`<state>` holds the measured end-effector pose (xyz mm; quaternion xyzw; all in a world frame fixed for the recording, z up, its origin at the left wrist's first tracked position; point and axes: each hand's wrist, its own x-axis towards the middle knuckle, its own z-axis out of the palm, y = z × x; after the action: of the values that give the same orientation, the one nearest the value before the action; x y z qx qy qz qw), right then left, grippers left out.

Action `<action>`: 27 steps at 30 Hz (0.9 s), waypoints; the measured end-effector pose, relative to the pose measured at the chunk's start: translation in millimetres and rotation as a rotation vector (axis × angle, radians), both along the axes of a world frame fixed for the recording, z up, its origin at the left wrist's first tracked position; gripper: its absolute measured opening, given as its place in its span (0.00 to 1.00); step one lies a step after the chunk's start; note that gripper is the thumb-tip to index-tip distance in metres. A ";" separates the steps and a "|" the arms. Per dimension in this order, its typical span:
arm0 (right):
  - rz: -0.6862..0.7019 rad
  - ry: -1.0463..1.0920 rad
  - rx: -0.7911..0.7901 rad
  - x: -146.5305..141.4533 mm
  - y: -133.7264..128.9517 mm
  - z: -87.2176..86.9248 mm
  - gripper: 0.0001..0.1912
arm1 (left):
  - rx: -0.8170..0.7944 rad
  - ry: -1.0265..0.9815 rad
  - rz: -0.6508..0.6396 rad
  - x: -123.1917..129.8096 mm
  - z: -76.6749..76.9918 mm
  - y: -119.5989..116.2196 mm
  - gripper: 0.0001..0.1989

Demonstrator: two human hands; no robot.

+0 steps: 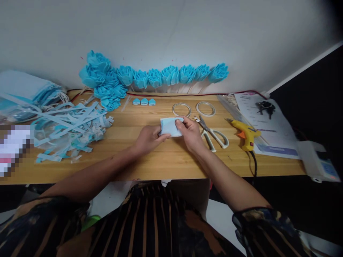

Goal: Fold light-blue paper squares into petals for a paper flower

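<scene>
Between my two hands is a folded piece of light blue fabric (169, 127), held just above the table. My left hand (150, 138) pinches its left edge and lower left corner. At the right end, my right hand (190, 132) grips it with the thumb on top. White-handled scissors (211, 132) lie just right of my right hand, blades pointing away. Three small folded blue petals (144, 102) sit in a row beyond my left hand. Two rolls of tape, one left (181, 110) and one right (205, 109), rest behind the scissors.
Blue fabric flowers (170, 75) line the wall, with more bunched at the left (107, 85). Cut strips (77, 125) and a stack of face masks (26, 89) cover the left side. Rightward lie a yellow glue gun (248, 135), printed paper (270, 125) and keys (265, 107).
</scene>
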<state>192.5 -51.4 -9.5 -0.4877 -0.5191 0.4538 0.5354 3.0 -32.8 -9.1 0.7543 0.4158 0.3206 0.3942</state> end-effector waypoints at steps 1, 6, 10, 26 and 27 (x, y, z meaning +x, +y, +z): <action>0.004 0.035 -0.011 -1.4 -0.5 0.6 0.22 | 0.048 0.036 -0.001 -0.2 0.9 -2.0 0.17; 0.011 0.027 0.003 0.2 2.1 0.8 0.22 | -0.031 -0.065 -0.027 1.7 -0.2 -3.4 0.13; 0.000 -0.079 0.070 5.7 4.3 -0.2 0.20 | -0.193 -0.281 -0.030 4.6 1.2 2.6 0.20; 0.049 -0.181 0.144 1.1 1.5 6.5 0.11 | 0.086 -0.534 0.097 -5.9 -5.0 16.7 0.07; 0.049 -0.185 0.144 1.2 1.5 6.7 0.11 | 0.089 -0.526 0.101 -6.2 -4.9 16.7 0.07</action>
<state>193.7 -50.0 -2.8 -0.4749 -0.6092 0.3814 0.5078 -3.2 -16.1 -14.1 0.6402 0.3215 0.5427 0.4385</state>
